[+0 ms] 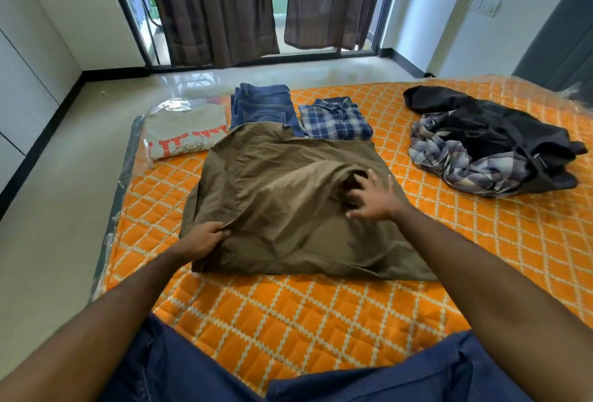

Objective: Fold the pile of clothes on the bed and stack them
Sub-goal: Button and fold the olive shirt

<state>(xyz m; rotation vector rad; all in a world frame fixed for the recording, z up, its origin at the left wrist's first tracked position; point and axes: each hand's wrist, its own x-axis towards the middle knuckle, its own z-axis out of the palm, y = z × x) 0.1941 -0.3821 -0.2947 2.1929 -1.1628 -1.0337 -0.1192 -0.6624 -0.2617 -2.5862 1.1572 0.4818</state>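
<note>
Holding: left hand point(205, 239) pinches brown shirt point(288, 202) edge
Pressing: right hand point(373, 197), fingers spread flat, on shirt beside left hand

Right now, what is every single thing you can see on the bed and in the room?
brown shirt: one, olive brown, middle of the bed, half folded
beige T-shirt: one, beige with orange print, folded, far left corner
jeans: one, blue, folded, far edge
checked shirt: one, blue and white, folded, right of the jeans
unfolded pile: one heap, black and grey checked, right side
bed cover: one, orange with white lattice
curtains: two, dark brown, at the window
left hand: one, grips the brown shirt's left edge
right hand: one, fingers spread over the shirt
</note>
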